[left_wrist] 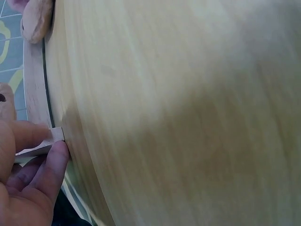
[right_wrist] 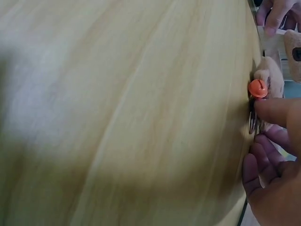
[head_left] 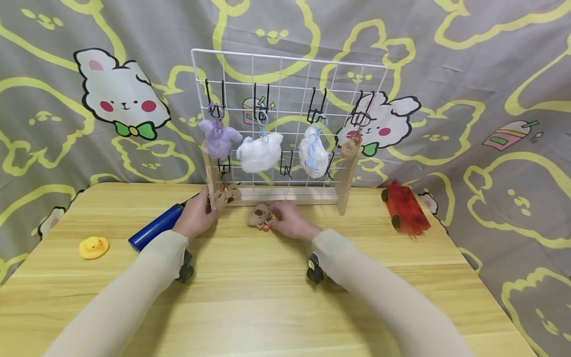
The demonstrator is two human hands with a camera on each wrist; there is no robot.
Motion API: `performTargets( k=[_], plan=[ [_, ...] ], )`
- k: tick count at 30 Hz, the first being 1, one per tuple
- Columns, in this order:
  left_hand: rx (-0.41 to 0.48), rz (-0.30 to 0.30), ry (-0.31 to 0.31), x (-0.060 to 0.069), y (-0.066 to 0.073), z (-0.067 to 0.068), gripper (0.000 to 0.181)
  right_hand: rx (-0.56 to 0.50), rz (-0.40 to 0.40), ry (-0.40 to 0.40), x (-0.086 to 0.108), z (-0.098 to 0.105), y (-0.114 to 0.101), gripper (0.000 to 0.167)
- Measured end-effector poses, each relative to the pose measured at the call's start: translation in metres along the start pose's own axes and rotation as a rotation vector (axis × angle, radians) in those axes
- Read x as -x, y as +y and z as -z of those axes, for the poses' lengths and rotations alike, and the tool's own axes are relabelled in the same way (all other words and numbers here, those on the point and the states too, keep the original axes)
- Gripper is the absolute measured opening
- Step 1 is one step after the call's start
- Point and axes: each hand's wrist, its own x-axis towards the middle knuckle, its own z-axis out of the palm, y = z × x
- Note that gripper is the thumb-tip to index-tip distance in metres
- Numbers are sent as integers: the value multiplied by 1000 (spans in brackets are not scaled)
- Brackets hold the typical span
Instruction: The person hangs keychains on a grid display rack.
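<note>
My left hand (head_left: 195,216) grips the foot of the grid rack's left wooden leg (head_left: 208,171), thumb and fingers on either side of it in the left wrist view. At the rack's base, my right hand (head_left: 292,221) pinches the metal ring of a brown plush keychain (head_left: 257,215) lying on the table. An orange bell (right_wrist: 258,88) on that keychain shows in the right wrist view. Above hang a purple plush (head_left: 219,140), a white plush (head_left: 260,152), a white-and-blue plush (head_left: 314,153) and a small brown plush (head_left: 351,148). Another brown plush (head_left: 226,196) hangs low beside my left hand.
The white wire grid (head_left: 290,64) carries several black hooks, some low ones bare (head_left: 286,163). A blue cylinder (head_left: 156,227) lies beside my left forearm, and a yellow duck (head_left: 93,247) sits farther left. A red toy vehicle (head_left: 407,208) is at the table's right. Patterned cloth hangs behind.
</note>
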Motion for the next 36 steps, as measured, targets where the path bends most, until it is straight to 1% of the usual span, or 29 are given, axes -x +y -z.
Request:
performTargets(
  k=[7, 10, 17, 24, 28, 30, 34, 36],
  plan=[
    [-4, 3, -5, 1, 1, 1, 62, 37, -35, 20, -8, -5, -2, 38],
    [-2, 9, -5, 2, 3, 1, 61, 33, -63, 16, -11, -6, -5, 40],
    [-14, 9, 3, 4, 5, 2, 60, 22, -86, 31, -12, -10, -11, 37],
    [-18, 9, 4, 4, 6, 2, 59, 7, -107, 36, -14, -13, -9, 35],
    [-18, 1, 1, 3, 5, 1, 58, -37, -116, 34, -15, -11, -6, 35],
    [-20, -1, 0, 2, 5, 1, 58, -75, -126, 32, -15, -10, -5, 34],
    [-28, -2, 2, 1, 3, 0, 59, -132, -147, 18, -15, -9, -3, 28],
    [-30, 3, 1, 0, 3, 0, 59, -136, -151, 19, -15, -9, -2, 24]
  ],
)
